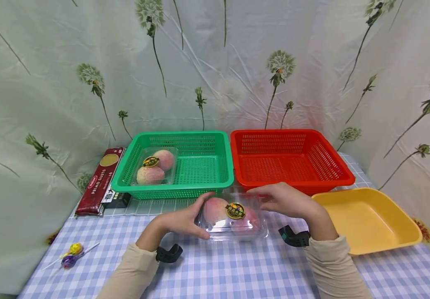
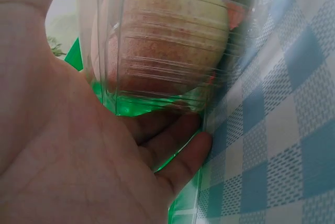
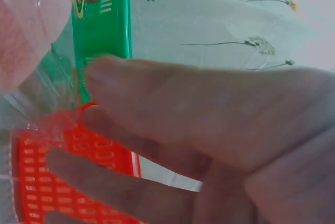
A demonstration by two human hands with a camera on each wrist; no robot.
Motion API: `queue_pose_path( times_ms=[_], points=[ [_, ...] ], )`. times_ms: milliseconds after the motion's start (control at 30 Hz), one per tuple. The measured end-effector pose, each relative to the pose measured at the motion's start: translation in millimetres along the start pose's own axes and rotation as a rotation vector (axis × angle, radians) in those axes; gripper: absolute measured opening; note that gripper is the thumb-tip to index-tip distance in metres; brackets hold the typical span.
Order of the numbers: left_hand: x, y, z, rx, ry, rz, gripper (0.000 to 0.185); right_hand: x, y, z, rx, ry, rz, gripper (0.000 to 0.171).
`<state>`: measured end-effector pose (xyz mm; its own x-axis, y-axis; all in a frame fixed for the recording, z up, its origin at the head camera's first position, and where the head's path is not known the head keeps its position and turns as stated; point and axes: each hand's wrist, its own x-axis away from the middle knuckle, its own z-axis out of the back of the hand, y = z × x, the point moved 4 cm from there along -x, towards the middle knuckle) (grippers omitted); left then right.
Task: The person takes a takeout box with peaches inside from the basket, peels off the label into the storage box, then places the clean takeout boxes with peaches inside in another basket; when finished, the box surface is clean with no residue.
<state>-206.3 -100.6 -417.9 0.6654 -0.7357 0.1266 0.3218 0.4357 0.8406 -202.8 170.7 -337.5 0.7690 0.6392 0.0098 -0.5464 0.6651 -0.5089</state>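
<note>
Checked blue-and-white cloth covers the table under both hands. Far out to the left of the left hand lie two lollipops, and beyond them, further back, a dark red spaghetti packet. The left hand curls its fingers and thumb round the left end of a clear plastic box of peaches, which is held between the two hands just above or on the cloth; which cannot be told. Behind the left hand stands a green basket holding a second peach box. The right hand grips the right end of the box, thumb along its far edge. Behind this hand sits a red basket, and just to its right a yellow tray
</note>
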Motion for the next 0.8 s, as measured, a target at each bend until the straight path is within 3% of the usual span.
queue_pose_path(
  times_ms=[100,267,600,800],
  points=[
    [-0.9,-0.9,-0.6,-0.003,0.011,-0.002,0.117,-1,-3,3,-0.002,0.069,-0.012,0.037],
    [-2.2,-3.7,-0.3,0.0,0.008,-0.032,0.118,-11,-8,-2,-0.146,0.119,0.066,0.033],
    [-2.5,-10.4,0.5,0.071,0.042,0.006,0.095,-28,-7,-24,-0.259,0.054,0.108,0.031],
    [-5.2,-15.5,0.4,0.195,0.033,-0.034,0.093,-31,-7,-31,-0.255,0.026,0.13,0.032]
  ],
)
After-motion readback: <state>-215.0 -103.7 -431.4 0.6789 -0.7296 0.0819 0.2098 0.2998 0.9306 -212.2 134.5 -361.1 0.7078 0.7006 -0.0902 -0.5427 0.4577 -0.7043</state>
